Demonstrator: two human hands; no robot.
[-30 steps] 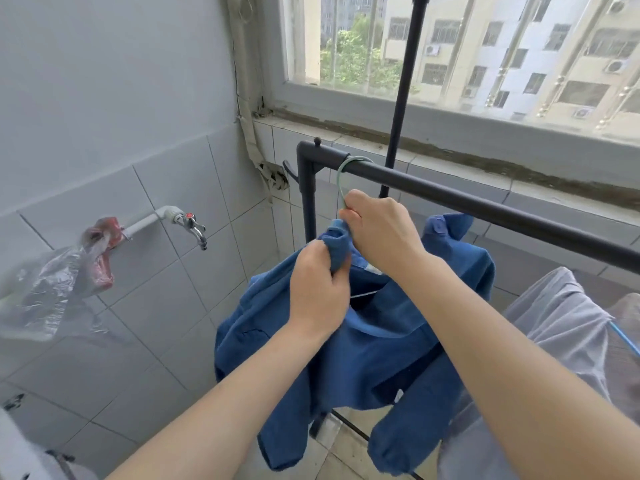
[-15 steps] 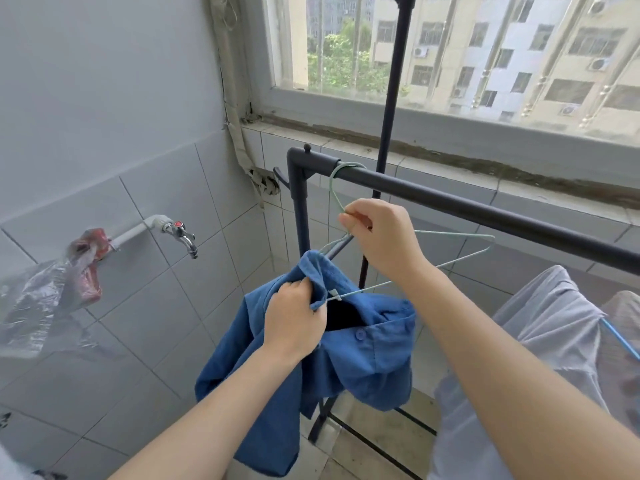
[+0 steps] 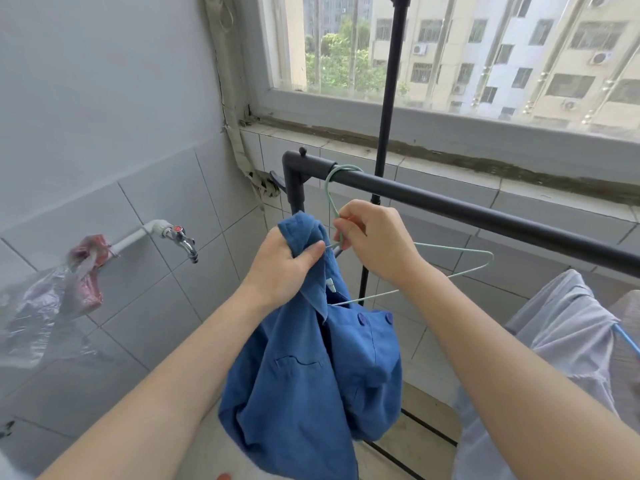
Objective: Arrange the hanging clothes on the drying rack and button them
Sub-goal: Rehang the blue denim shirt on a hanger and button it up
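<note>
Two hands work at the rack's end. The left hand (image 3: 287, 261) grips the bunched collar of the blue shirt (image 3: 311, 375), which sags below the green hanger (image 3: 450, 248). The right hand (image 3: 377, 240) pinches the hanger's neck, its hook over the black rail (image 3: 485, 218). Best to steady the wire and draw a shoulder over it before buttoning; whether any wire sits inside the shirt is unclear. A grey garment (image 3: 561, 327) crowds the right; a tap (image 3: 180, 237) juts at left.

Left hand (image 3: 284, 268), right hand (image 3: 379, 245) and both forearms are bare.
</note>
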